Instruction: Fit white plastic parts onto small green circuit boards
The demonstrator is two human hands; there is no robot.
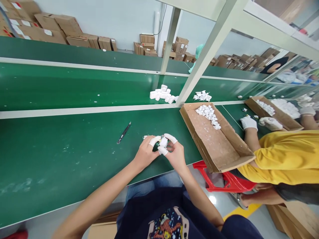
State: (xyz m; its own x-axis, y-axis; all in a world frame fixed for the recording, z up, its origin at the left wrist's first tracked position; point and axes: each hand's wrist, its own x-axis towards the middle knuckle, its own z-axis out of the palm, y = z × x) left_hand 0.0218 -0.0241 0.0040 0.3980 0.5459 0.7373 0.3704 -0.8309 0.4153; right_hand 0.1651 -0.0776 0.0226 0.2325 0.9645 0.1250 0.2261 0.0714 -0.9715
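My left hand and my right hand meet over the near green table, both wearing white finger cots. Together they pinch a small white plastic part between thumbs and fingertips. A black tool like tweezers lies on the table to the left of my hands. A shallow cardboard tray with several white parts at its far end sits to the right of my hands.
A pile of white parts and a smaller pile lie on the belt beyond. A person in a yellow shirt works at the right with gloved hands near another cardboard tray. Metal frame posts rise ahead. Cardboard boxes line the far wall.
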